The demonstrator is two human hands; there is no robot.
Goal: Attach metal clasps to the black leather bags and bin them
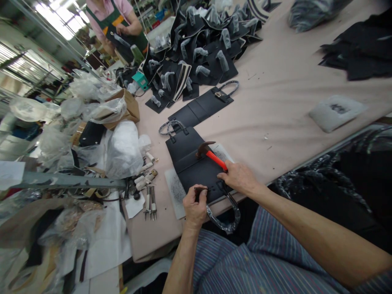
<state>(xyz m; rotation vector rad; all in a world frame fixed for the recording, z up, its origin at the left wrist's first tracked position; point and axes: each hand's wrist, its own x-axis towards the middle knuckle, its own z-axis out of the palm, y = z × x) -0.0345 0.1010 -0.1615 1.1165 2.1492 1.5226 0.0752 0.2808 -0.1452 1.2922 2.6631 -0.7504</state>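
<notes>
My right hand [237, 177] is closed around the red handle of a claw hammer [217, 159], its dark head raised over a black bag panel [186, 151]. Near the panel's front edge, my left hand [195, 204] pinches a small dark piece [200, 189] that its fingers partly hide; I cannot make out its kind. A handle wrapped in clear plastic [228, 226] hangs over the table edge towards my lap. At the panel's far end another wrapped handle [168, 127] is attached. Under the panel lies a pale, speckled slab [174, 194].
Several pronged hand tools [150, 204] lie at the left beside plastic bags [124, 149]. A second black panel with a metal clasp [208, 104] lies beyond mine. Behind it is a heap of black bag pieces [211, 53]. A co-worker [118, 24] stands at the far left. A white block [337, 112] sits right.
</notes>
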